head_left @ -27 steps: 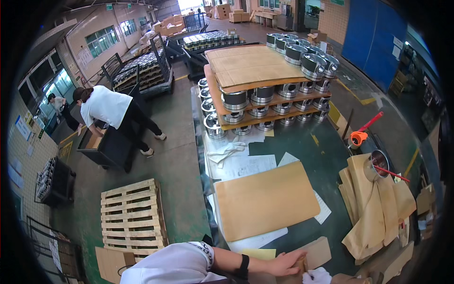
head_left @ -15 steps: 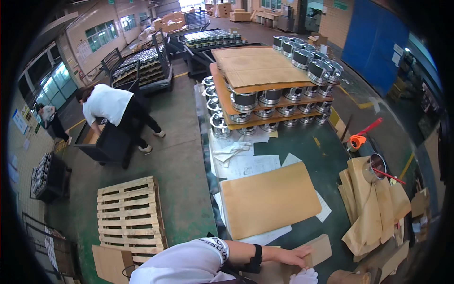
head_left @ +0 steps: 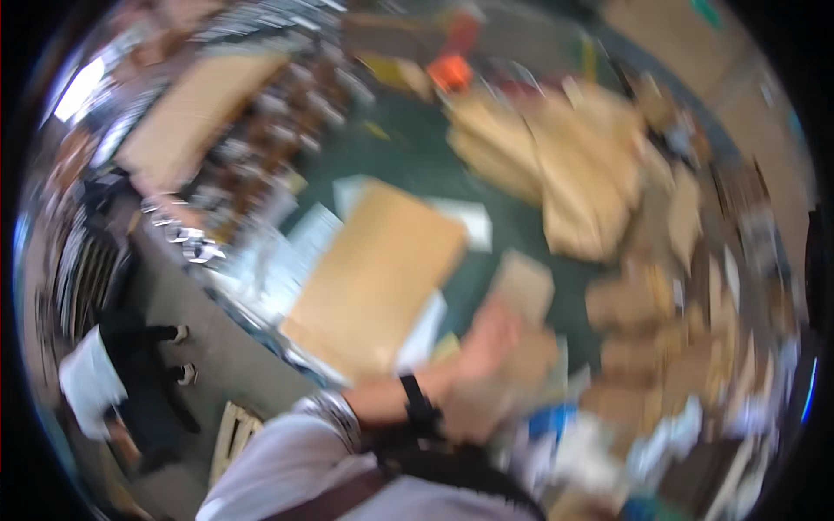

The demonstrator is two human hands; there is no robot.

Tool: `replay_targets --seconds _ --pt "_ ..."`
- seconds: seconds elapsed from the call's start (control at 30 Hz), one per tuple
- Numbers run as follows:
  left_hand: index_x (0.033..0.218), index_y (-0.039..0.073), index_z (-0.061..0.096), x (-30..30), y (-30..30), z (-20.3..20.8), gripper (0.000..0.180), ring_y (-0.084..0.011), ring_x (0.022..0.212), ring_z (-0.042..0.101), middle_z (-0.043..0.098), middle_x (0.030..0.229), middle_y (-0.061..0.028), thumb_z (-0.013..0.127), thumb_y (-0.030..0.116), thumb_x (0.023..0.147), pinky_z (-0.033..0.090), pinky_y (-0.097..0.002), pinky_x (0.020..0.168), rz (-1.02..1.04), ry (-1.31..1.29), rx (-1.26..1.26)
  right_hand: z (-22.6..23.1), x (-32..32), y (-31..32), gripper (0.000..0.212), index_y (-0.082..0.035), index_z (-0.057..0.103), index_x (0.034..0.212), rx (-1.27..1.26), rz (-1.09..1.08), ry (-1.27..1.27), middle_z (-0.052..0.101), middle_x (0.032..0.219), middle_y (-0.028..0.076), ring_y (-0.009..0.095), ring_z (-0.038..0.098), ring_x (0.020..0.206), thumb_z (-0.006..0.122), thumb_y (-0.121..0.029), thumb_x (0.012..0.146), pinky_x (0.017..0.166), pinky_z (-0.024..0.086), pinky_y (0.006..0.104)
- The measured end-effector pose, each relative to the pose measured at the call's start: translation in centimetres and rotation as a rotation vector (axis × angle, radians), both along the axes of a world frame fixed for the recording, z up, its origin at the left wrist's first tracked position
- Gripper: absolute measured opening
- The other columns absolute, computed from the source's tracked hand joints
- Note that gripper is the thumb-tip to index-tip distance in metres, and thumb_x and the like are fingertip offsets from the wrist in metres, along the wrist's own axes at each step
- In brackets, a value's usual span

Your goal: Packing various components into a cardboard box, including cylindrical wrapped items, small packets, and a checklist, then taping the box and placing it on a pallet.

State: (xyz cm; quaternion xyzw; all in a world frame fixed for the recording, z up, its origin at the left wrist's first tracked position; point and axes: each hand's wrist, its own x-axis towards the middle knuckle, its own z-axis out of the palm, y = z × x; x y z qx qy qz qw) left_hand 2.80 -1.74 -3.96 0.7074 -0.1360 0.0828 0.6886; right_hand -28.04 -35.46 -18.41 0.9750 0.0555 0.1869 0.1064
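Note:
The whole view is smeared by motion. My left hand [head_left: 491, 339], bare, with a dark band around the forearm, lies against a brown cardboard piece [head_left: 526, 282]; its fingers are too blurred to tell open from closed. More cardboard [head_left: 530, 356] shows just right of the hand. A blurred white shape [head_left: 591, 456] lies low and right of it; whether this is my gloved right hand or something else, I cannot make out. Left of my left hand, a large flat brown cardboard sheet [head_left: 382, 269] rests over white papers [head_left: 291, 260] on the green table [head_left: 400, 152].
Stacked metal cylinders [head_left: 278, 122], likely pistons, stand far left under a cardboard sheet [head_left: 200, 108]. Brown paper [head_left: 565, 165] is piled at the far right, near an orange object [head_left: 450, 73]. Cardboard pieces [head_left: 634, 365] crowd the right. A person in white [head_left: 94, 382] bends over at left.
The view has swung to the right, so table and stacks appear turned and shifted left. More cardboard and clutter now show at the right. My left hand stays by the cardboard piece.

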Motion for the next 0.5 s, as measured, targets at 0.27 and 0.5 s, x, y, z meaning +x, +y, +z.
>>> replay_targets --seconds 0.27,0.5 --pt "0.124 0.003 0.047 0.2 3.2 4.1 0.03 -0.0377 0.143 0.015 0.041 0.134 -0.0209 0.042 0.023 0.102 0.022 -0.0435 0.112 -0.187 0.13 0.124 18.4 11.9 12.2 0.057 -0.005 0.061 0.11 0.615 -0.685 0.639 0.067 0.097 0.015 0.029 0.062 0.093 0.051 -0.057 0.089 0.091 0.044 0.0498" --pt "0.124 0.002 0.045 -1.7 3.9 3.9 0.027 -0.0401 0.144 0.014 0.04 0.132 -0.0217 0.043 0.017 0.101 0.023 -0.0454 0.111 -0.159 0.096 0.169 34.9 16.0 16.2 0.045 -0.006 0.054 0.115 2.325 -0.308 0.245 0.06 0.098 0.01 0.03 0.062 0.073 0.054 -0.045 0.094 0.068 0.052 0.0484"
